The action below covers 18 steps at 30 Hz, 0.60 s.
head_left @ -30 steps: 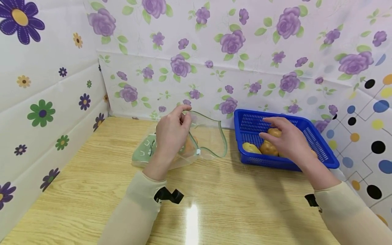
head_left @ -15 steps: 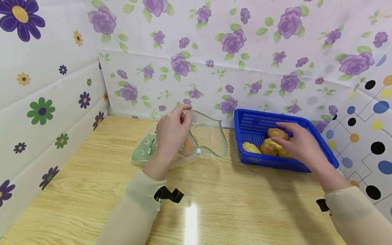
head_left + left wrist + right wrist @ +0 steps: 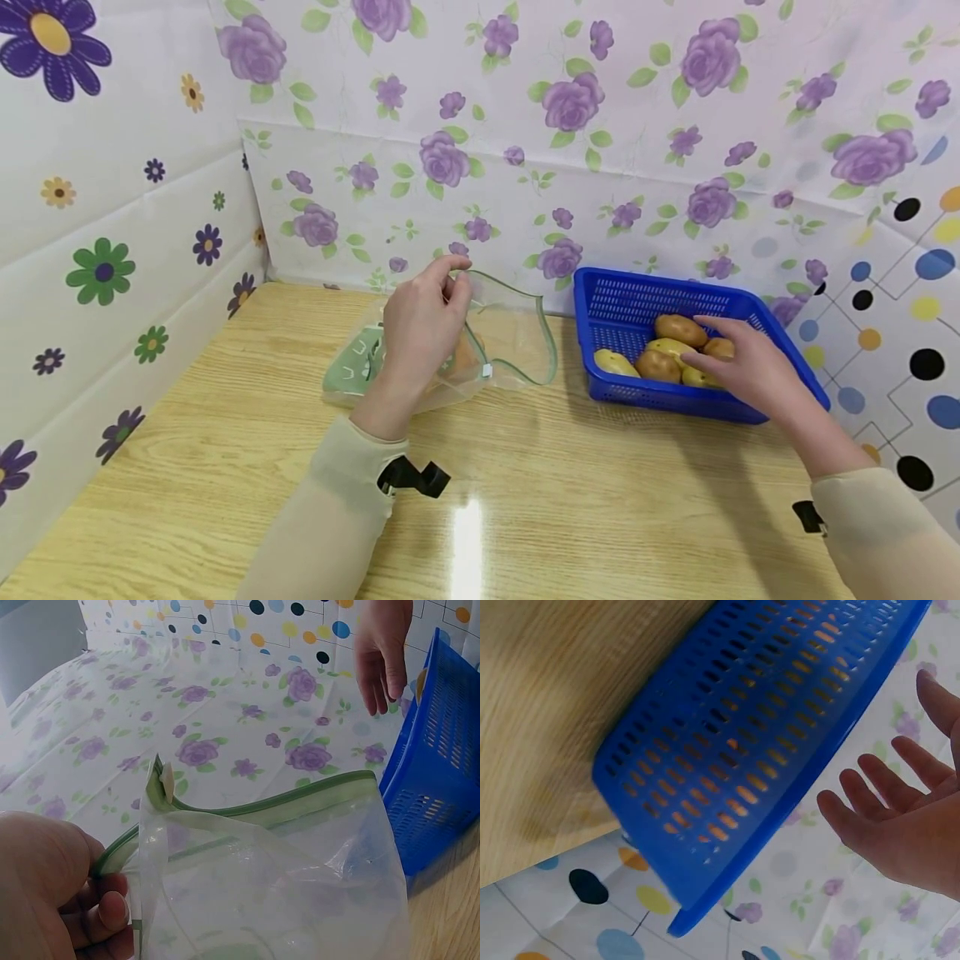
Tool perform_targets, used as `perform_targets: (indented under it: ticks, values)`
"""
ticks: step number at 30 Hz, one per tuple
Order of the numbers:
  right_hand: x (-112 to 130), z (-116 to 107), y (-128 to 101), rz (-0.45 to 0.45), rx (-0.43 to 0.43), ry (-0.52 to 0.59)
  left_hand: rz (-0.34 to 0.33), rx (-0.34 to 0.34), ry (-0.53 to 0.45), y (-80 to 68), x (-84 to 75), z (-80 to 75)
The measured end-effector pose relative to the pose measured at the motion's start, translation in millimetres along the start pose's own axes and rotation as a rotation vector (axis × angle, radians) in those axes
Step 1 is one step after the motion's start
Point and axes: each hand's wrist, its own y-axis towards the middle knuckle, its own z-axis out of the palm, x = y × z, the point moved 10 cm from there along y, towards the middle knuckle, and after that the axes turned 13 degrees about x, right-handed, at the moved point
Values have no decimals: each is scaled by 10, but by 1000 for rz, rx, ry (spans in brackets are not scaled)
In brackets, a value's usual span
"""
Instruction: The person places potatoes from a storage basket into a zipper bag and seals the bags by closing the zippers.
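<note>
Pinching the green zip rim of the clear plastic bag with my left hand, I hold its mouth open above the wooden counter, just left of the blue basket. My right hand hovers over the potatoes in the basket, fingers straight and spread, gripping nothing.

I see a light wooden table with a bright glare patch near its front edge; purple-rose sheeting covers the back wall; daisy-print panels stand at left; dotted, line-patterned panels at right.
</note>
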Motion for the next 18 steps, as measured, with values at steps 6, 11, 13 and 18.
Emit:
perform_targets:
  ticks: [6,11,13,18]
  values:
    - [-133,42,0,9,24,4,2,3,2,-4,-10,3]
    - [-200,75,5,2,51,26,1,7,7,-9,-17,-2]
    - [-231,94,4,4,62,41,-2,7,5,-9,-16,-4]
    - [-302,155,-4,7,95,94,-7,8,-7,-5,-14,-3]
